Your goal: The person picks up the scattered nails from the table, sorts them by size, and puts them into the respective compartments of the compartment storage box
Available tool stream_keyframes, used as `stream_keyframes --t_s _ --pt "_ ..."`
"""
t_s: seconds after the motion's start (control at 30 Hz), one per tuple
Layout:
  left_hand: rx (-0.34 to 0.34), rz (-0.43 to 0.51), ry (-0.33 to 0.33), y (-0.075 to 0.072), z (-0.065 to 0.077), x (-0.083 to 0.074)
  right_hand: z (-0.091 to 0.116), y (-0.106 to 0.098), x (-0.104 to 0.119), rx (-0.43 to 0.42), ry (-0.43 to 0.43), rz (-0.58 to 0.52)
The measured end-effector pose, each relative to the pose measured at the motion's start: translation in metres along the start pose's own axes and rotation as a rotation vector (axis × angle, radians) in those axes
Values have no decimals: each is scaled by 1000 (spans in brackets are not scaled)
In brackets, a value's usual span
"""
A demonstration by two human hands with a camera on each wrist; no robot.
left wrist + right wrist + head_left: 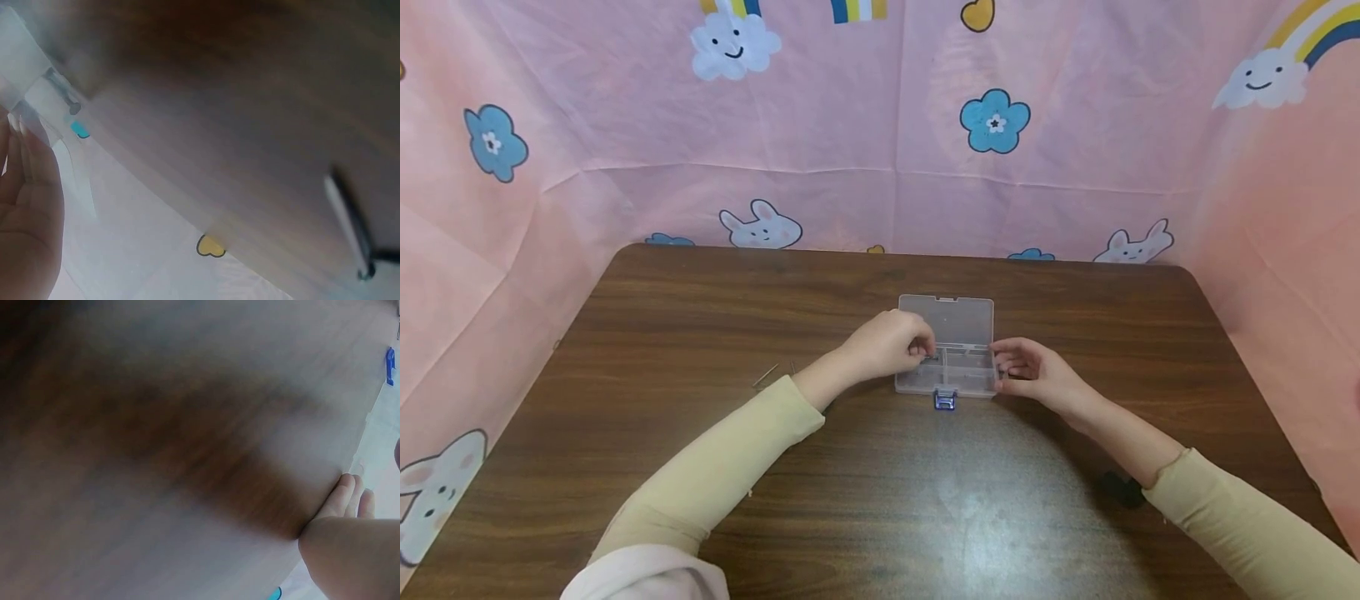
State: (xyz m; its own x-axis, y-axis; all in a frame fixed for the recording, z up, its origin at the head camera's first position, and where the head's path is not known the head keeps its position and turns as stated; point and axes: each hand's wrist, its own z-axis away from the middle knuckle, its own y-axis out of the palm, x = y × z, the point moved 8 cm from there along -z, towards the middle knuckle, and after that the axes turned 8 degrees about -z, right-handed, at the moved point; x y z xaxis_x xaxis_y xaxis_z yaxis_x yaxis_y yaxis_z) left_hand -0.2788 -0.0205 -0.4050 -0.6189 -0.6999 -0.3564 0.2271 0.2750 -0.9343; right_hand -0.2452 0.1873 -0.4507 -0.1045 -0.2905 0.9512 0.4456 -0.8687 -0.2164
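A clear plastic compartment box [970,382] lies with its lid [955,321] raised at the back and a blue latch [944,400] at the front. My left hand [891,343] reaches over its left compartments, fingers curled down, pinching a small grey metal screw [931,357]. In the left wrist view a screw [62,92] with a round head shows near the fingers; the exact contact is hard to see. With thumb and fingers my right hand [1037,375] grips the right side of the box. The right wrist view shows those fingers [340,497] along the box edge.
Thin metal pieces, one a screw-like rod [765,376], lie on the brown wooden table [700,317] left of the box. They appear blurred in the left wrist view. A dark object [1122,489] sits by the right forearm. Pink printed cloth [850,125] surrounds the table.
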Motion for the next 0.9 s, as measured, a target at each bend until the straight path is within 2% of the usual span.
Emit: stream_keyframes --t_s 0.33,0.53,0.7,0.9 --pt "-13 15 11 -1 1 1 -1 0 -1 -5 4 10" --pt "-38 112 19 -5 6 6 -1 0 -1 -3 2 7" --pt "-84 145 14 -14 14 14 -1 0 0 0 -3 7" --pt "-120 148 -48 -25 31 31 0 2 2 0 -1 -10"
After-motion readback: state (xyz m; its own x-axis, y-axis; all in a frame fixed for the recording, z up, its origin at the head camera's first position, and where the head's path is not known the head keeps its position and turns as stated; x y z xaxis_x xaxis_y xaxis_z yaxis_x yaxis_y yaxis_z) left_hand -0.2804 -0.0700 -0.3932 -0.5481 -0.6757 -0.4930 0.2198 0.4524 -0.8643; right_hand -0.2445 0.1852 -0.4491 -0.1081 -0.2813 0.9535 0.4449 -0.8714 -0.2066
